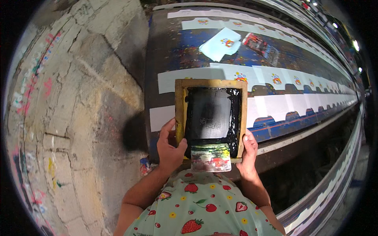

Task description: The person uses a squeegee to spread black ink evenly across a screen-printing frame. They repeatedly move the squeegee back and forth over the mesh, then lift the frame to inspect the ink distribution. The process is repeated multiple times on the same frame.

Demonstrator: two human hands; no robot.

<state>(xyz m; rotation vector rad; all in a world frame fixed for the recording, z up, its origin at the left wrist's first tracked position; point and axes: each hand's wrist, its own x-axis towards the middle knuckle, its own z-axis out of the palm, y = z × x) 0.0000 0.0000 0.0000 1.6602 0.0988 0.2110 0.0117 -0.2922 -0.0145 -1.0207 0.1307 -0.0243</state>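
Between both hands I hold a wooden-framed printing screen (211,83), level in front of my body. Black ink coats its mesh around a paler rectangle with a faint outlined design. My left hand (170,146) grips the left side of the frame, thumb on top. My right hand (248,151) is closed on the right side near the lower corner. A flat squeegee (210,158), smeared with green, white and red ink, rests at the near end of the screen and overlaps its edge. Under and past the frame lie white cut fabric pieces (262,106).
A long dark printing table (165,43) carries rows of white pieces, several with small colourful prints. A folded pale cloth (220,45) and a crumpled plastic packet (262,47) lie farther back. A cracked, paint-marked concrete surface (75,118) is at left. Another table edge (327,204) runs along the lower right.
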